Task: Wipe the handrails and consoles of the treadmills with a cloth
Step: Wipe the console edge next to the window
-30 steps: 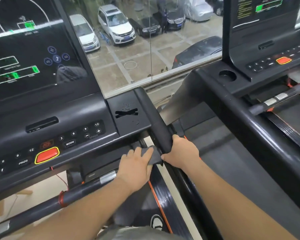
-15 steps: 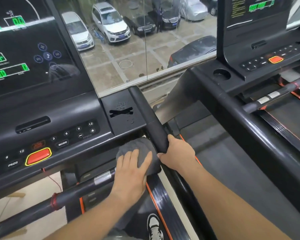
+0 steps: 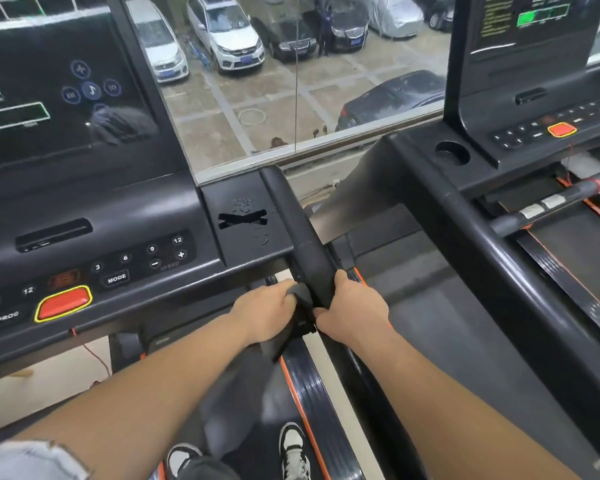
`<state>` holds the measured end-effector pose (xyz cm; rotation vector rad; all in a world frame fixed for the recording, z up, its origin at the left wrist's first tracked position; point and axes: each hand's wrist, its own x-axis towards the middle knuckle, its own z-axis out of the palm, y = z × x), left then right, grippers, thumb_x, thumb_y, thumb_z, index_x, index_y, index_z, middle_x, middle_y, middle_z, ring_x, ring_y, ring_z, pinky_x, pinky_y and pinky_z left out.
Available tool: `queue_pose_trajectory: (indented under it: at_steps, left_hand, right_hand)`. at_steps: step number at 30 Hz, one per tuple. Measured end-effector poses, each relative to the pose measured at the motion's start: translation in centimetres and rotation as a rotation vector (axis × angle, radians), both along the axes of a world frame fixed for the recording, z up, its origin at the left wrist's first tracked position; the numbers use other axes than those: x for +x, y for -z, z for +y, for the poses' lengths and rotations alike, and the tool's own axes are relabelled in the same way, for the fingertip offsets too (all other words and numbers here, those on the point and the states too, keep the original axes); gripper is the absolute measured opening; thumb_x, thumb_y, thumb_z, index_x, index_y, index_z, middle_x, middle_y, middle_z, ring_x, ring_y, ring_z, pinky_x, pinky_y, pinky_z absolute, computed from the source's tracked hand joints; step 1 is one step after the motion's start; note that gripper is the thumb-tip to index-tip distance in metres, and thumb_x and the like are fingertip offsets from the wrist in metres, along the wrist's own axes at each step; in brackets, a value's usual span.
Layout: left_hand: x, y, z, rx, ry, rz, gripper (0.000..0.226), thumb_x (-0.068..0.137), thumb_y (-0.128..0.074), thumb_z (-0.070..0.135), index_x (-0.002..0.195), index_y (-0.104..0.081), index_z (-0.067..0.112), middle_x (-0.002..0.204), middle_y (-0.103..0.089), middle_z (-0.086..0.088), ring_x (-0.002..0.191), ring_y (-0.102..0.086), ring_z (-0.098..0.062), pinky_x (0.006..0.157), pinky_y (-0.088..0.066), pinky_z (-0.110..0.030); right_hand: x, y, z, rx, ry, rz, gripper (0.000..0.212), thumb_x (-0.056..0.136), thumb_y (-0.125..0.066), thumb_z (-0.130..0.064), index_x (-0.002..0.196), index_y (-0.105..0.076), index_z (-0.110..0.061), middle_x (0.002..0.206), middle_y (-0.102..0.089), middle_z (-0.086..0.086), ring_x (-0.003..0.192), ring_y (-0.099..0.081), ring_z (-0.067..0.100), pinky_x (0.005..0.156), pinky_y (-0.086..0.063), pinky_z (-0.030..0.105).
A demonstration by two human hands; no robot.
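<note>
A dark grey cloth (image 3: 300,308) is bunched against the inner side of the black right handrail (image 3: 302,237) of the treadmill I stand on. My left hand (image 3: 264,313) grips the cloth, most of which is hidden under my fingers, with a flap hanging below. My right hand (image 3: 352,310) is wrapped around the outer side of the same handrail, touching the cloth's edge. The console (image 3: 118,258), with a red stop button (image 3: 65,303) and number keys, lies to the left. A few droplets sit on the console's corner panel (image 3: 246,216).
A second treadmill stands to the right, with its own console (image 3: 541,129), cup holder (image 3: 451,153) and long black side rail (image 3: 492,271). A window (image 3: 291,81) ahead looks down on parked cars. My shoes (image 3: 293,448) rest on the belt below.
The cloth was spread flat under my left palm half a second ago; now it is bunched in my left hand's grip against the rail. My right hand stays on the handrail.
</note>
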<state>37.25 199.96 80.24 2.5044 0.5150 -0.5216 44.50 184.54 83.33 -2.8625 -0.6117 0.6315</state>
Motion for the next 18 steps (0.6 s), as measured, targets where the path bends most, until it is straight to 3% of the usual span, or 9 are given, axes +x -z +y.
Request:
queue_pose_trajectory:
  at_steps: [2, 4, 5, 6, 8, 9, 13, 16, 18]
  left_hand:
    - [1.1, -1.0, 0.0, -0.177, -0.116, 0.073, 0.032, 0.105, -0.035, 0.013, 0.116, -0.065, 0.012, 0.117, -0.067, -0.011, 0.111, -0.061, -0.03, 0.089, -0.049, -0.027]
    - [1.8, -1.6, -0.1, -0.282, -0.232, 0.156, 0.033, 0.101, -0.038, 0.0, 0.091, -0.069, 0.008, 0.097, -0.068, -0.011, 0.087, -0.063, -0.023, 0.064, -0.049, -0.017]
    - [2.0, -1.7, -0.2, -0.304, -0.279, 0.18, 0.032, 0.1, -0.04, 0.0, 0.088, -0.069, 0.008, 0.096, -0.068, -0.011, 0.084, -0.063, -0.022, 0.06, -0.047, -0.017]
    - [2.0, -1.7, -0.2, -0.294, -0.275, 0.199, 0.031, 0.102, -0.04, 0.004, 0.097, -0.07, 0.005, 0.108, -0.068, -0.014, 0.093, -0.065, -0.025, 0.068, -0.048, -0.02]
    - [1.4, -0.6, 0.0, -0.178, -0.22, 0.129, 0.035, 0.108, -0.034, 0.016, 0.124, -0.063, 0.005, 0.136, -0.061, -0.017, 0.123, -0.058, -0.033, 0.093, -0.044, -0.028]
    - [0.7, 0.0, 0.0, -0.098, -0.199, 0.039, 0.034, 0.108, -0.033, 0.022, 0.126, -0.06, 0.011, 0.136, -0.062, -0.018, 0.125, -0.056, -0.036, 0.098, -0.043, -0.033]
    - [-4.2, 0.6, -0.6, 0.14, -0.065, -0.233, 0.032, 0.102, -0.047, 0.026, 0.133, -0.05, 0.027, 0.111, -0.061, -0.011, 0.102, -0.062, -0.038, 0.082, -0.052, -0.043]
    - [-7.5, 0.9, -0.3, 0.324, 0.087, -0.301, 0.058, 0.076, -0.078, 0.019, 0.129, -0.055, 0.025, 0.103, -0.06, -0.011, 0.086, -0.063, -0.036, 0.067, -0.056, -0.041]
    - [-9.4, 0.8, -0.2, 0.383, 0.184, -0.34, 0.074, 0.056, -0.089, 0.019, 0.126, -0.065, 0.021, 0.107, -0.064, -0.016, 0.089, -0.066, -0.037, 0.073, -0.059, -0.041]
  right_hand:
    - [-0.1, -0.1, 0.0, 0.002, 0.014, 0.007, 0.052, 0.089, -0.068, -0.048, 0.119, -0.043, -0.014, 0.11, -0.065, 0.004, 0.11, -0.064, 0.033, 0.071, -0.04, 0.034]
    - [-0.2, -0.2, -0.1, 0.007, 0.031, 0.019, 0.051, 0.088, -0.068, -0.049, 0.117, -0.043, -0.015, 0.104, -0.062, 0.003, 0.109, -0.063, 0.032, 0.071, -0.04, 0.034]
    - [-0.2, -0.2, -0.2, 0.009, 0.037, 0.024, 0.051, 0.089, -0.068, -0.05, 0.116, -0.043, -0.016, 0.1, -0.059, 0.002, 0.108, -0.063, 0.031, 0.071, -0.04, 0.034]
    - [-0.3, -0.2, -0.4, 0.015, 0.039, 0.027, 0.051, 0.089, -0.068, -0.05, 0.116, -0.043, -0.016, 0.099, -0.056, 0.001, 0.107, -0.063, 0.031, 0.072, -0.04, 0.034]
    - [-0.4, -0.3, -0.6, 0.023, 0.035, 0.023, 0.051, 0.089, -0.069, -0.05, 0.118, -0.044, -0.016, 0.101, -0.057, 0.002, 0.107, -0.063, 0.03, 0.072, -0.041, 0.034]
    - [-0.4, -0.4, -0.7, 0.026, 0.034, 0.019, 0.052, 0.088, -0.07, -0.05, 0.119, -0.044, -0.016, 0.103, -0.058, 0.002, 0.107, -0.063, 0.03, 0.072, -0.041, 0.033]
    - [-0.1, -0.4, -0.3, 0.01, 0.035, 0.03, 0.056, 0.085, -0.072, -0.05, 0.121, -0.048, -0.016, 0.103, -0.059, 0.002, 0.107, -0.064, 0.03, 0.073, -0.043, 0.033]
    - [0.1, -0.3, 0.0, 0.007, 0.031, 0.039, 0.056, 0.087, -0.069, -0.05, 0.123, -0.047, -0.013, 0.111, -0.062, 0.005, 0.11, -0.063, 0.031, 0.074, -0.043, 0.033]
    - [-0.1, -0.3, -0.1, 0.017, 0.022, 0.019, 0.056, 0.089, -0.067, -0.05, 0.122, -0.045, -0.011, 0.114, -0.064, 0.005, 0.113, -0.063, 0.031, 0.075, -0.041, 0.034]
